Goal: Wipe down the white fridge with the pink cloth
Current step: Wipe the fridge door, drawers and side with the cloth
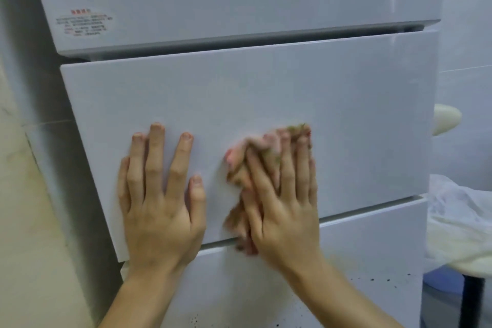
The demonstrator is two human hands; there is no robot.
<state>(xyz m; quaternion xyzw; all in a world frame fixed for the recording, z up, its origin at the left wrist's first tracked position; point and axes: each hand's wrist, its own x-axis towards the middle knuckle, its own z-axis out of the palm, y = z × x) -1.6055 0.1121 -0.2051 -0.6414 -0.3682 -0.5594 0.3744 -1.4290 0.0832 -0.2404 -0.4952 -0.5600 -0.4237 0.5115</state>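
Note:
The white fridge (239, 93) fills the view, with an upper door, a middle drawer front and a lower drawer front. My left hand (159, 194) lies flat on the middle drawer front, fingers spread and straight. To its right, my right hand (282, 200) presses the pink cloth (239, 165) against the same drawer front with straight fingers. The cloth is bunched and blurred; it shows pink and greenish-brown patches above and left of the fingers. Most of it is hidden under the hand.
A label with red print (83, 22) sits on the upper door at the left. Dark specks (372, 281) dot the lower drawer front. A white bag (460, 216) and a pale rounded object (447, 118) stand at the right. A wall is at the left.

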